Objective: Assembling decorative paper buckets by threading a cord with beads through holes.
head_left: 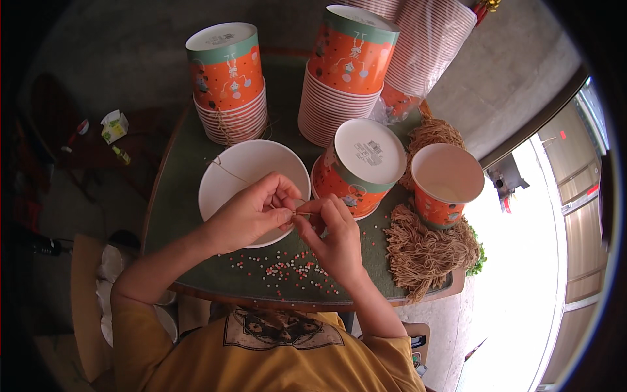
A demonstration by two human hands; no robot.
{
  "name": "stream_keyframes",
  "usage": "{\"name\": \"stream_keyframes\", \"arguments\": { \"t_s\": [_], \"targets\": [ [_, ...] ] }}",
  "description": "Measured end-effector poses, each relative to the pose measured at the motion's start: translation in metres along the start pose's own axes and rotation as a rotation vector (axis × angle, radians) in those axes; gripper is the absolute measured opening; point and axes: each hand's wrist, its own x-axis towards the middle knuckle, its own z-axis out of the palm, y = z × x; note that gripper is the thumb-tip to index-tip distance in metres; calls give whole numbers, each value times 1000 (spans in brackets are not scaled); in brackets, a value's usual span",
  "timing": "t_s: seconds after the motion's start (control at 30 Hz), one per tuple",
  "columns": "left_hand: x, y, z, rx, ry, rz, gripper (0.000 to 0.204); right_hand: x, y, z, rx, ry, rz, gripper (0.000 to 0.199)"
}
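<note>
Left hand (pixel 251 212) & right hand (pixel 330 238): both pinching thin tan string (pixel 225 168) over white paper bowl (pixel 251 173); small coloured beads (pixel 287 268) on green worktop (pixel 176 196).

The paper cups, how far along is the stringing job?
One stack of cups already looks tied with string. In hand: the left hand and right hand pinch a thin string over a white cup. Left: scattered beads and string bundles.

Head view, steeply down, near table (pixel 189 196)
</note>
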Motion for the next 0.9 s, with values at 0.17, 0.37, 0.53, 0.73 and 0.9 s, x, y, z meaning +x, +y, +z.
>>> {"name": "stream_keyframes", "arguments": {
  "t_s": [0.17, 0.37, 0.53, 0.73, 0.9],
  "targets": [
    [-2, 0, -2, 134, -49, 16, 20, 1, -1, 2, 94, 8, 30, 12],
    [-5, 3, 0, 469, 38, 135, 12, 0, 0, 4, 68, 21, 8, 13],
    [-9, 12, 9, 772, 79, 234, 10, -1, 2, 4, -22, 55, -66, 13],
    [-8, 5, 12, 615, 160, 162, 14, -5, 0, 5, -35, 79, -98, 18],
    [-4, 5, 11, 397, 135, 94, 12, -6, 1, 5, -33, 85, -147, 19]
  ]
}}
